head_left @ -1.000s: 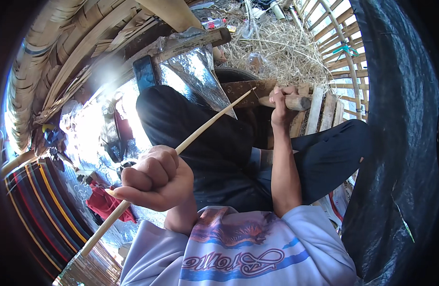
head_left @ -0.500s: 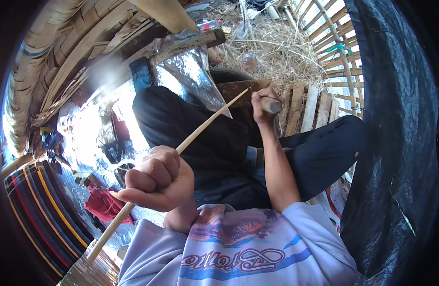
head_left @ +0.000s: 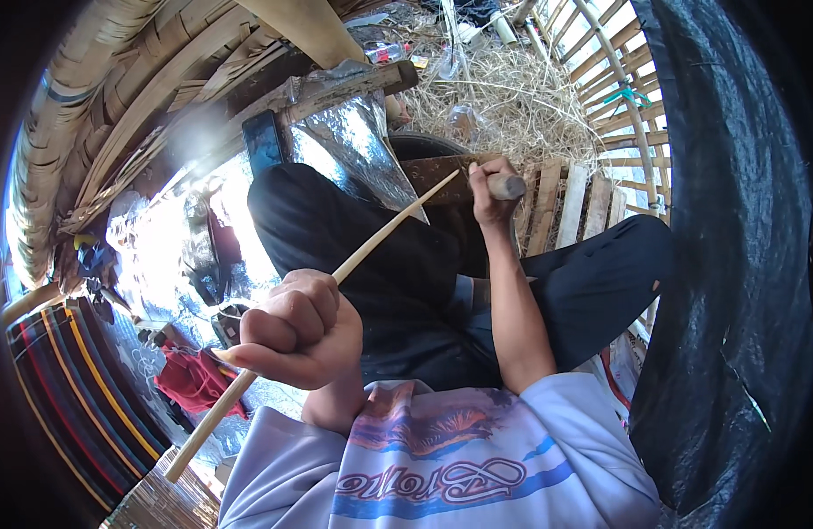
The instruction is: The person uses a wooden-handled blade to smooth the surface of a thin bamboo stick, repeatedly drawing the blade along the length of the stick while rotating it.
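A long pale wooden stick (head_left: 371, 244) runs slantwise from lower left to upper right, thinning to a point at its far end. My left hand (head_left: 294, 331) is closed in a fist around its lower half. Just right of the stick's tip, my right hand (head_left: 493, 191) grips a thick round wooden handle (head_left: 508, 187), whose blunt end faces me. A dark brown flat piece (head_left: 435, 170) shows beside that hand, behind the tip; I cannot tell whether it is joined to the handle. The tip and right hand appear close together.
My crossed legs (head_left: 362, 229) in dark trousers lie beneath the stick. A phone (head_left: 263, 141) rests by my left knee. Beyond are dry straw (head_left: 503, 97) and wooden slats (head_left: 572, 203). Woven bamboo (head_left: 98, 132) rises at left, a dark sheet (head_left: 733, 264) at right.
The stick and my left hand have shifted very slightly, the butt end a little to the right. My right hand has moved slightly right with the handle. Both grips stay closed.
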Available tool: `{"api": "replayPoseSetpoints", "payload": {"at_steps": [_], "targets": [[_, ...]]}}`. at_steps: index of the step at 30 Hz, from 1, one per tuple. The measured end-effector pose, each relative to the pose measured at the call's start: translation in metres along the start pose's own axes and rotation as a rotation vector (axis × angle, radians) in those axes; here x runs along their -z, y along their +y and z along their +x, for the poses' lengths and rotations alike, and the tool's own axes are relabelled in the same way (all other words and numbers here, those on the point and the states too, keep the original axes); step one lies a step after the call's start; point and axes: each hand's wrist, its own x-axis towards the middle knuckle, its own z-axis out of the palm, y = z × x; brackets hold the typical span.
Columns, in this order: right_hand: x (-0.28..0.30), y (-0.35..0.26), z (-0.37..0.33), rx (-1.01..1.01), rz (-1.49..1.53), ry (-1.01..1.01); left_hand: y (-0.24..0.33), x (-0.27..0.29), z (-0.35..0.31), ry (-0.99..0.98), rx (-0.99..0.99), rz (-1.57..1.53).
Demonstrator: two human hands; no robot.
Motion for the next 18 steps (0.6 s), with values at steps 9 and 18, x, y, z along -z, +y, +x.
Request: {"api": "replayPoseSetpoints", "payload": {"at_steps": [9,18], "targets": [[0.0,-0.011,-0.003,0.1,0.007,0.03,0.001,0.004,-0.001,0.076,-0.021,-0.029],[0.013,-0.025,0.006,-0.046,0.167,0.095,-0.001,0.003,0.0,0.057,-0.012,-0.002]]}}
